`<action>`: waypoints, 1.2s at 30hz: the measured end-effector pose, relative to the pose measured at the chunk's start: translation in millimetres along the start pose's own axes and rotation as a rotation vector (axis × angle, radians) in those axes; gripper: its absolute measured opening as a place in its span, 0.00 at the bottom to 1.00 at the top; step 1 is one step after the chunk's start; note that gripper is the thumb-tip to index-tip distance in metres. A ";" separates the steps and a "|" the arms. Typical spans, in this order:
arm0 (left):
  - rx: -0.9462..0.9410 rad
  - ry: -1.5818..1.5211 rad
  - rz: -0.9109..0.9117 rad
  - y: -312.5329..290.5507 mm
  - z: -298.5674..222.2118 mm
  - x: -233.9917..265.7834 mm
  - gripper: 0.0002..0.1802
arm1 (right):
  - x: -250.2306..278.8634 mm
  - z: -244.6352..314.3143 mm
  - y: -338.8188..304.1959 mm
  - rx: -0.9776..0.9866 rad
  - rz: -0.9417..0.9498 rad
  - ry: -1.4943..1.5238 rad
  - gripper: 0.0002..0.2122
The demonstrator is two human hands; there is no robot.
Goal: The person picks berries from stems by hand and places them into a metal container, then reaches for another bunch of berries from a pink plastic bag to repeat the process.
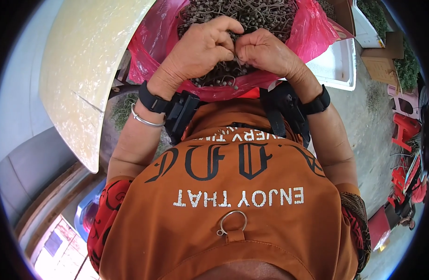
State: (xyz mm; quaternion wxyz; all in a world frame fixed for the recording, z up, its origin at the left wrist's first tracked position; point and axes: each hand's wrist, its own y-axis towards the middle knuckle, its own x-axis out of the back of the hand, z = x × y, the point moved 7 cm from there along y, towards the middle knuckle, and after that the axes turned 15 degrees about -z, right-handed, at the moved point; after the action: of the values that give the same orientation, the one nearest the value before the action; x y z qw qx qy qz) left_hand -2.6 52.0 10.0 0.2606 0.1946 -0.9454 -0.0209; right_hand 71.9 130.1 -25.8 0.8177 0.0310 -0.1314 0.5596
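Note:
A pink plastic bag (317, 32) lies open in front of me, filled with a heap of dark dried stems (266, 16) bearing small round heads. Over this heap, my left hand (206, 46) is closed, its fingers curled and the thumb pointing at the other hand. My right hand (265, 52) meets it almost fingertip to fingertip, also closed in a pinch. Whatever lies between the fingers is hidden or too small to name. A few pale thin stems (226, 80) stick out just below the hands, near the bag's close edge.
At the left stands a cream-coloured board (91, 65) with a curved edge. A white foam box (333, 65) sits right of the bag. Farther right are a cardboard box (379, 65), green plants (407, 67) and a red stool (404, 130). A blue container (86, 205) is at lower left.

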 end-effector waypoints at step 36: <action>0.284 -0.342 -0.103 -3.4 27.7 -1.5 0.16 | -15.4 40.6 -8.3 0.433 -0.132 -0.969 0.07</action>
State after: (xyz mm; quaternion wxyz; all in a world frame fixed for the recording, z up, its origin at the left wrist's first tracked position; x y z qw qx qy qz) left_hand -14.1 47.8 -15.1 0.0650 0.2709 -0.9581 0.0666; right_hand 67.0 105.0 10.3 0.6716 0.4619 -0.3733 0.4429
